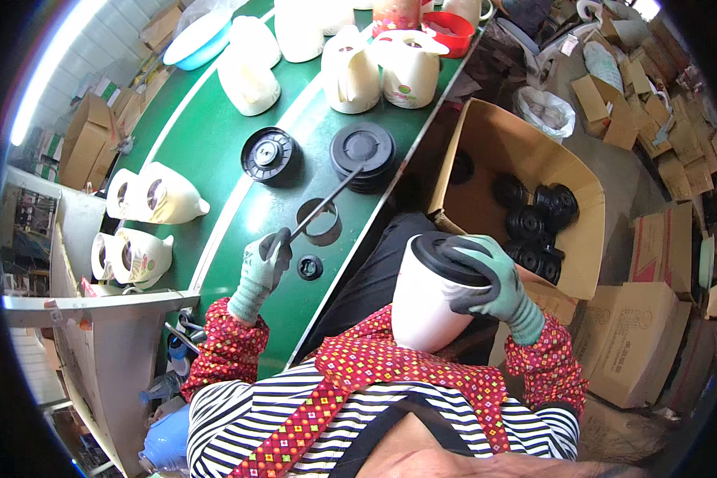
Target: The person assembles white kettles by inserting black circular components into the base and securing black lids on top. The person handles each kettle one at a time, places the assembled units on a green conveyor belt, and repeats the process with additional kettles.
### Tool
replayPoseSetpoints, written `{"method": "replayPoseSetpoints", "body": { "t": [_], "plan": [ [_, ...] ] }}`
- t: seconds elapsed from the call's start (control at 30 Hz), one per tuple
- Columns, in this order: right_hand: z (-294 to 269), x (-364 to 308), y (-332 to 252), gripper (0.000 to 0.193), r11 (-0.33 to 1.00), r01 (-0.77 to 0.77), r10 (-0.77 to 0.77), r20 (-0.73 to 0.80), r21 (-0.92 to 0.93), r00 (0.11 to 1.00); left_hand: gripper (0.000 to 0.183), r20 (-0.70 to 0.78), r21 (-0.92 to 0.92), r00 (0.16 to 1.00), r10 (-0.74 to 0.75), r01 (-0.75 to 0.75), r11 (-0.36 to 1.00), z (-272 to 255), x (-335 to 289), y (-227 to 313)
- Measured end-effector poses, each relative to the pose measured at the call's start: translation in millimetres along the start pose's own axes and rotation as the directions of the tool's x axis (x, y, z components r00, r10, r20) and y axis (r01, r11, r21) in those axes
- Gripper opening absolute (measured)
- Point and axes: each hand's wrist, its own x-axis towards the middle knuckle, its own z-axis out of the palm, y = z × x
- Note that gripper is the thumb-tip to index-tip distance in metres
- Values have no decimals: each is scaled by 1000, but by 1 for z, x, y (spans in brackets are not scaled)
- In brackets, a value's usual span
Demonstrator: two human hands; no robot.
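A white, tapering, glossy vessel (429,307) rests against the person's red patterned fabric apron (382,358), probably for steadiness. The green-gloved right hand (494,279) curls its fingers over the vessel's black plastic top disc (432,252) and side. Left of the vessel, the green-gloved left hand (267,263) grips a thin dark rod (323,209). Beyond and right of the vessel, a brown cardboard carton (585,255) holds black round parts (556,205), seemingly kept within reach.

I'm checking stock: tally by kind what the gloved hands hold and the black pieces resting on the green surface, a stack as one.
Rod: 1
Black-topped white vessel: 1
Spoked disc: 1
Disc stack: 1
Ring: 1
Small round piece: 1
Total: 6
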Motion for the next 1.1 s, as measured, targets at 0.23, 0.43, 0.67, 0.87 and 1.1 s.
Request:
{"method": "replayPoseSetpoints", "body": {
  "t": [0.23, 0.43, 0.67, 0.87, 1.1],
  "plan": [
    [20, -36, 28, 36, 938, -296, 339, -303, 182, 891, 28, -110, 392, 964, 242, -182, 902, -28, 38, -116],
    [37, -48, 96, 36, 369, -25, 715, -267, 929, 646, 49, -166, 731, 777, 607, -316, 605, -21, 20, -78],
    [75, 4, 114, 42, -62, 48, 506, -11, 997, 862, 80, 418, -210, 705, 573, -539, 816, 40, -84, 66],
    [113, 71, 77, 44, 247, -80, 539, -68, 966, 839, 34, 359, -98, 732, 579, -587, 803, 29, -89, 100],
    [138, 111, 61, 44, 36, -130, 452, 100, 991, 886, 26, 215, -70, 797, 564, -564, 823, 3, -91, 71]
  ]
}}
